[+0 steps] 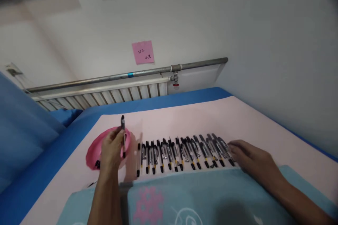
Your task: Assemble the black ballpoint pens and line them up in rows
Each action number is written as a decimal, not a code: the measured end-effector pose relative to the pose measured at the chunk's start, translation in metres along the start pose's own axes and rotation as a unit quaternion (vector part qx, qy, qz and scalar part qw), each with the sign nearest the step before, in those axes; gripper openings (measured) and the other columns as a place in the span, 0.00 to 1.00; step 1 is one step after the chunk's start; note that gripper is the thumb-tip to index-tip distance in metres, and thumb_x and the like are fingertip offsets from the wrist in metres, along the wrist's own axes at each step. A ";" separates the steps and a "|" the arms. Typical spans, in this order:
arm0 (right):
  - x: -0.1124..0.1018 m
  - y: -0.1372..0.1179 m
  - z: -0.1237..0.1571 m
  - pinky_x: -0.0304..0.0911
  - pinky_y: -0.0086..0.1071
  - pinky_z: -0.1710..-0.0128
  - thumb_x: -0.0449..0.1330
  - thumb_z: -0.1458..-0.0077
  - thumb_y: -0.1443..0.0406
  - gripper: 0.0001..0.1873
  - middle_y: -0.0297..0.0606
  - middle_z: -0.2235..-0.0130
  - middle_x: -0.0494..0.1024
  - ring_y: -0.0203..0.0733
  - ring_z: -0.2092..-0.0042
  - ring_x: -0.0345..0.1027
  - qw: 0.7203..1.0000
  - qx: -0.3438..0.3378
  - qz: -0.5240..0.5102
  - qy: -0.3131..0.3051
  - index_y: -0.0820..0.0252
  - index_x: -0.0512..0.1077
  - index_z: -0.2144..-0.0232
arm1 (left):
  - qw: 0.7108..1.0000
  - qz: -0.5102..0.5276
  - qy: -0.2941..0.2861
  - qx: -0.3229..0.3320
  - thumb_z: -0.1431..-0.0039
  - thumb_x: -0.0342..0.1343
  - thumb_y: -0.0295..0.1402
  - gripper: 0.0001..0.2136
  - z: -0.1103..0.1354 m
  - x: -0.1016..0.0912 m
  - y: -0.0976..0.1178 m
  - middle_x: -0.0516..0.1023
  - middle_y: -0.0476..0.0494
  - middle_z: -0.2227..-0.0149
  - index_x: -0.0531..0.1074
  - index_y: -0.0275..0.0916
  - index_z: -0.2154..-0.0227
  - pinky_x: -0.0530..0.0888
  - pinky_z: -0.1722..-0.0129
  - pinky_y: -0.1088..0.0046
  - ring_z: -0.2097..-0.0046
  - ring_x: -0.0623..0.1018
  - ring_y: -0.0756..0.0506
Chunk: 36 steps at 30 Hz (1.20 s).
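Note:
My left hand [112, 147] is closed on a gel pen [123, 126], held nearly upright with its black end up, over the right side of a pink bowl [91, 151]. Inside that bowl a few dark pen ends show beside my wrist. A long row of black-and-clear pens [169, 154] lies on the pink surface in front of me, side by side and partly overlapping. At the row's right end rests my right hand [250, 156], fingers loosely bent and slightly apart, its fingertips beside the last pen; whether they touch it I cannot tell.
A light blue patterned cloth [185, 197] covers the near edge of the pink sheet [264, 126]. Behind are a blue border [158, 102], a white radiator [118, 95], a metal pipe [105, 79] and a pink note [143, 52] on the wall. Blue fabric [21, 123] hangs at left.

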State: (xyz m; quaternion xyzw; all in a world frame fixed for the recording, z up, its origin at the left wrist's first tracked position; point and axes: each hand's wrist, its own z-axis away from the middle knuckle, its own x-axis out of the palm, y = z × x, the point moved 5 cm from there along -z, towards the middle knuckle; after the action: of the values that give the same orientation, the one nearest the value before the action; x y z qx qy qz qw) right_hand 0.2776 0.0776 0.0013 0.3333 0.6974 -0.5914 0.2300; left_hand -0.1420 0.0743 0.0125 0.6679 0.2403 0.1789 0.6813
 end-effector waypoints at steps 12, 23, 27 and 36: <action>0.099 -0.126 0.023 0.54 0.23 0.78 0.52 0.51 0.67 0.03 0.29 0.78 0.66 0.30 0.77 0.58 0.897 -0.036 -0.304 -0.320 0.61 0.65 0.75 | 0.869 0.358 -0.235 -0.248 0.59 0.62 0.28 0.10 0.104 0.138 -0.021 0.77 0.44 0.71 0.71 0.36 0.71 0.71 0.66 0.72 0.66 0.77 0.47; 0.108 -0.106 0.040 0.50 0.22 0.79 0.51 0.49 0.65 0.08 0.30 0.79 0.65 0.30 0.77 0.57 0.876 -0.047 -0.258 -0.405 0.61 0.65 0.78 | 0.908 0.359 -0.135 -0.169 0.55 0.57 0.29 0.09 0.062 0.097 -0.005 0.75 0.46 0.71 0.69 0.38 0.67 0.71 0.65 0.71 0.66 0.76 0.48; 0.107 -0.102 0.041 0.50 0.22 0.81 0.50 0.48 0.64 0.09 0.31 0.77 0.67 0.28 0.78 0.56 0.862 -0.019 -0.301 -0.408 0.62 0.66 0.76 | 0.891 0.406 -0.143 -0.147 0.59 0.57 0.24 0.06 0.046 0.082 -0.001 0.68 0.54 0.78 0.65 0.37 0.77 0.68 0.73 0.78 0.75 0.70 0.55; 0.105 -0.105 0.045 0.47 0.20 0.86 0.48 0.49 0.64 0.12 0.30 0.78 0.67 0.25 0.84 0.52 0.805 0.028 -0.374 -0.459 0.64 0.69 0.70 | 0.880 0.256 -0.358 -0.179 0.51 0.57 0.34 0.12 0.087 0.113 -0.001 0.56 0.56 0.84 0.72 0.32 0.65 0.54 0.82 0.80 0.83 0.55 0.58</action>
State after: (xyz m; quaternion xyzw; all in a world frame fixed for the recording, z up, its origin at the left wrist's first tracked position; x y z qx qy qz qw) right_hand 0.1264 0.0459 -0.0123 -0.2577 0.5641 -0.7346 0.2751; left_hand -0.0002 0.0661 0.0014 0.5910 -0.2357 0.1363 0.7593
